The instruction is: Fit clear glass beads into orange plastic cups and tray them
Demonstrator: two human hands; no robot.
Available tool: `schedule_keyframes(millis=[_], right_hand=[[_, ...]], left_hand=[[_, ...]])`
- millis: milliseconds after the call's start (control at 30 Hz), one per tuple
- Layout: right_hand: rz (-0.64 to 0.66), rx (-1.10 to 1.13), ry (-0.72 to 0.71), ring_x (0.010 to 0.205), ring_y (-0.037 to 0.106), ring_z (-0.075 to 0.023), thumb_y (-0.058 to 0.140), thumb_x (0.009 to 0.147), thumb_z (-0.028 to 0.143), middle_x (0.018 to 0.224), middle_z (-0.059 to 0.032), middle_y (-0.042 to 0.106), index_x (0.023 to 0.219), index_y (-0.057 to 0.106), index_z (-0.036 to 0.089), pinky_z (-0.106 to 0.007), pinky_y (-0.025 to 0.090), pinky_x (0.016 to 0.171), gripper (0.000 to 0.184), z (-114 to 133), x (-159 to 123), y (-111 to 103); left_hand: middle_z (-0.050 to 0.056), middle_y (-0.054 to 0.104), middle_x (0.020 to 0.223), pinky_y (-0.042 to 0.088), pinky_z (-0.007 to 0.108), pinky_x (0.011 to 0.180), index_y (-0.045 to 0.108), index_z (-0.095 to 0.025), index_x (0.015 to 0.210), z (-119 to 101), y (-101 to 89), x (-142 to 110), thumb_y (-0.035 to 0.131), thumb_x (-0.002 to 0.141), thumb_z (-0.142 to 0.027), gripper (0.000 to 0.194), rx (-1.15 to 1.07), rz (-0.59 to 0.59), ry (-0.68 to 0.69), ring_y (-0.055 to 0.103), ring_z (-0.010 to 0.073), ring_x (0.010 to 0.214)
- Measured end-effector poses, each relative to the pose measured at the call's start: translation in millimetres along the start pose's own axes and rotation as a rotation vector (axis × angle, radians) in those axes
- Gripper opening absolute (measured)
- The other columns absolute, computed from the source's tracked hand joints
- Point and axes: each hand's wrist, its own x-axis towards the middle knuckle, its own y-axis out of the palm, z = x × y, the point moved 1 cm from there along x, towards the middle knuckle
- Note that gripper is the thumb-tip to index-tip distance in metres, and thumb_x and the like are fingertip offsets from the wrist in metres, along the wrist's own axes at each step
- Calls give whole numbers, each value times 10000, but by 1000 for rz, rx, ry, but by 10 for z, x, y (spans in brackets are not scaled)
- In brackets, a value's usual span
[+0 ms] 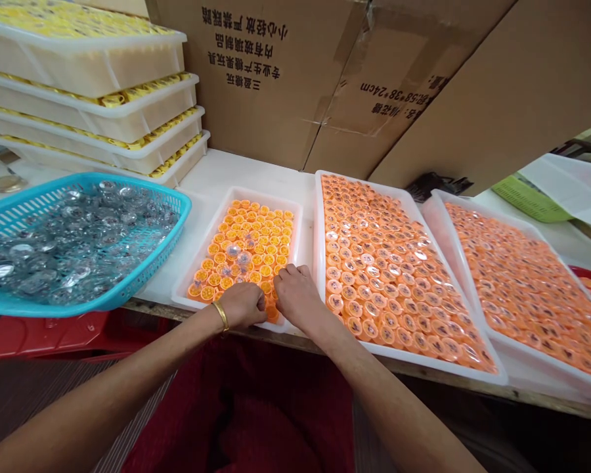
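My left hand (243,305), with a gold bracelet at the wrist, is closed over the near edge of a small white tray (266,194). Beside it on the right, my right hand (298,294) has its fingers curled down over the same tray's near right corner. Whatever the fingertips pinch is hidden. Rows of small round orange cups with yellow contents (270,240) fill the tray. A few clear round pieces (243,257) lie on top of the cups near the middle.
A blue basket (175,253) of clear round pieces (79,223) stands left. Two larger white trays of covered orange cups (384,269) (526,289) lie right. Behind are stacked trays (142,115) with yellow items and cardboard boxes (266,118). A red stool (54,335) is below.
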Motion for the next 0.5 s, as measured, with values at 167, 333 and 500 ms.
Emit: schedule_keyframes(millis=[167,333,500], right_hand=[[11,-6,1,965,507,-247,568,842,186,939,-115,652,932,629,138,-373,314,776,118,-15,-13,-77],[26,-2,-10,978,513,-246,553,857,175,961,-92,654,967,614,163,-368,324,779,127,-6,-14,-119],[47,8,-33,981,512,-241,574,844,183,966,-96,647,968,620,160,-358,332,784,134,10,21,-125]], left_hand=[[-6,623,573,343,241,524,606,-188,568,45,-14,-34,581,644,-215,84,-153,-6,33,533,130,548],[-6,617,632,387,230,566,590,-178,605,194,-116,-134,530,705,-266,146,-328,-91,50,549,126,603],[-8,584,595,392,242,568,577,-174,624,348,-203,-288,564,693,-339,179,-650,-197,-31,522,124,580]])
